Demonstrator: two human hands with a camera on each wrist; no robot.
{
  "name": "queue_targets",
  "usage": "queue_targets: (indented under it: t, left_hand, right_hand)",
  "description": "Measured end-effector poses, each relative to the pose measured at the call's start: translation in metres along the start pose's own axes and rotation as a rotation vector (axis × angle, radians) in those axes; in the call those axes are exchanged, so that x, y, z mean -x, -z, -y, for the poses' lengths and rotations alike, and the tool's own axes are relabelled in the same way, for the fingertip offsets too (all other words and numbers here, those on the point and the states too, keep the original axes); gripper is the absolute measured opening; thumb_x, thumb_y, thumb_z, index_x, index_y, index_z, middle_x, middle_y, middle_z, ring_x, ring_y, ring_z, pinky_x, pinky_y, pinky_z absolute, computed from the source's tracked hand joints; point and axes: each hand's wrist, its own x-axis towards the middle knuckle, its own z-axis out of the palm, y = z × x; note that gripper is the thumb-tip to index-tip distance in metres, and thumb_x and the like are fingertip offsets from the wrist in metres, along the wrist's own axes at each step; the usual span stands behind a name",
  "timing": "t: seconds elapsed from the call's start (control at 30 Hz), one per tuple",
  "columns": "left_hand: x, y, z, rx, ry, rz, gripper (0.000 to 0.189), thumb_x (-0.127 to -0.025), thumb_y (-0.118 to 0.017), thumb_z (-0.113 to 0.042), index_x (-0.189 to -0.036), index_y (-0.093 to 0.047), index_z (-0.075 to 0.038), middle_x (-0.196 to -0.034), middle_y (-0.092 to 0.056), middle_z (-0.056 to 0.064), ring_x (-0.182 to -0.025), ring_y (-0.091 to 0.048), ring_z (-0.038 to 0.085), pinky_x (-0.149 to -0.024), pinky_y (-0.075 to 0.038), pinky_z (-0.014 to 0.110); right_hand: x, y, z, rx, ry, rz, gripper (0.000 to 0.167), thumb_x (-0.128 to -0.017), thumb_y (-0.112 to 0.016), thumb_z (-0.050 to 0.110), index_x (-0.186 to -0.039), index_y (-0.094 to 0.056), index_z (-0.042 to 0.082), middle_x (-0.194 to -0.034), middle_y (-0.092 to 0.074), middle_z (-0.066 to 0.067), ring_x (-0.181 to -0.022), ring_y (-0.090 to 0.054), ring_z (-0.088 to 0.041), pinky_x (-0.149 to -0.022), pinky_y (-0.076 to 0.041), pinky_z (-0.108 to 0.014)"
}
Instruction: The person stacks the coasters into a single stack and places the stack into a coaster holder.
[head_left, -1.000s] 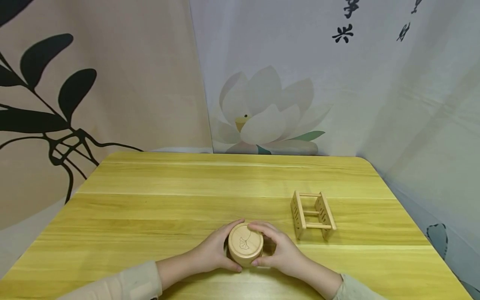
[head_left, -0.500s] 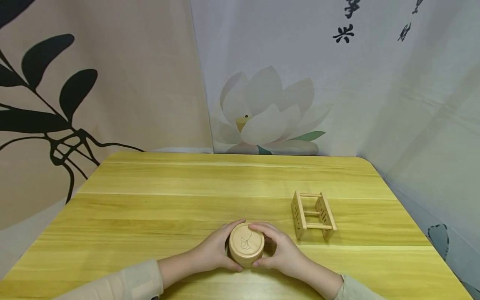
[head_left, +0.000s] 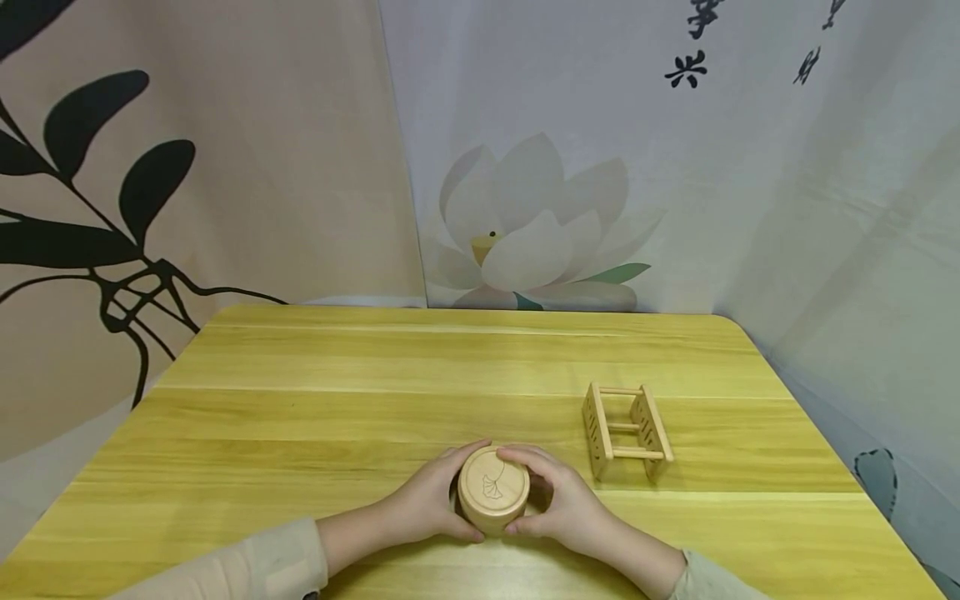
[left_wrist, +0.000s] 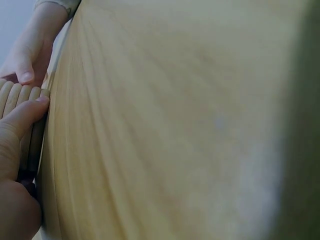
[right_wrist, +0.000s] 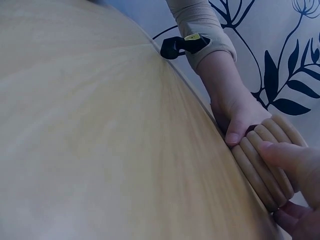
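Observation:
A stack of several round wooden coasters (head_left: 492, 485) stands on the table near its front edge, the top one engraved with a ginkgo leaf. My left hand (head_left: 427, 502) grips the stack from the left, thumb at the near side and fingers round the far side. From the right, my right hand (head_left: 564, 502) holds it between thumb and fingers. In the right wrist view the rounded edges of the coasters (right_wrist: 263, 172) show one above another, a thumb pressed on them. The left wrist view catches only part of the coasters (left_wrist: 10, 97) at its left edge.
A small wooden rack (head_left: 652, 429) with slotted side panels and crossbars stands to the right, beyond my right hand. The wooden table (head_left: 360, 358) reaches back to a hanging cloth (head_left: 300, 167) with printed leaves and a lotus.

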Motion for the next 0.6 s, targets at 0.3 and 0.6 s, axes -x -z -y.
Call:
queue_targets:
  t: [0.3,0.6]
  left_hand:
    - [0.0012,-0.0011,0.0014,-0.027,-0.017,-0.010,0.111,-0.060,-0.092,-0.030,-0.150,-0.030,-0.010,-0.136,-0.046,-0.001,-0.123,-0.044,0.019,-0.106,-0.032,0.049]
    - [0.0024,-0.0011,0.0027,-0.027,-0.024,-0.013,0.110,-0.061,-0.091,-0.033,-0.150,-0.030,-0.011,-0.137,-0.045,0.001,-0.125,-0.043,0.021,-0.106,-0.031,0.051]
  right_hand:
    - [0.0002,-0.0002,0.0013,0.001,0.014,0.004,0.085,-0.063,-0.088,0.009,-0.139,-0.049,0.017,-0.141,-0.045,0.002,-0.126,-0.045,-0.024,-0.101,-0.040,-0.034]
    - [0.0007,0.0004,-0.0007,-0.017,0.013,0.014,0.084,-0.065,-0.088,0.013,-0.139,-0.048,0.017,-0.141,-0.045,0.001,-0.126,-0.045,-0.024,-0.101,-0.041,-0.034]
